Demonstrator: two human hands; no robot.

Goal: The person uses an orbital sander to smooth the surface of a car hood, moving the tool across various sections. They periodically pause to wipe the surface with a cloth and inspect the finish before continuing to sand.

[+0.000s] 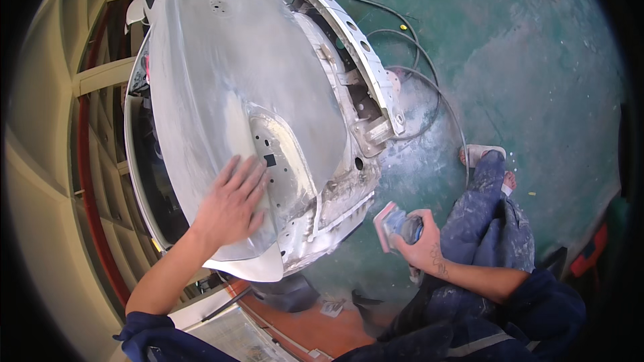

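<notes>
Head view: the left hand [231, 204] lies flat, fingers spread, on the dusty white car panel [221, 80]. The right hand [419, 245] has its grip closed around a sander [396, 224], held apart, above the green floor [537, 80].

Auto body repair workshop, sanding and prep area. A white car body [228, 94] with its rear lid dulled and patched in filler sits stripped: bumper off, bare perforated metal frame [349, 40] and inner panels exposed. Green painted concrete floor [523, 80], scuffed and coated in pale sanding dust near the car. Air hose [429, 87] loops across the floor. A handheld power sander [397, 224] is in the person's right hand [422, 245]. Dust-caked blue work trousers [483, 214] on the person. Newspaper sheets [228, 335] lie at the lower edge, the kind used for masking. Cream wall or shutter [40, 181] with a red hose [84, 181] at left.
</notes>
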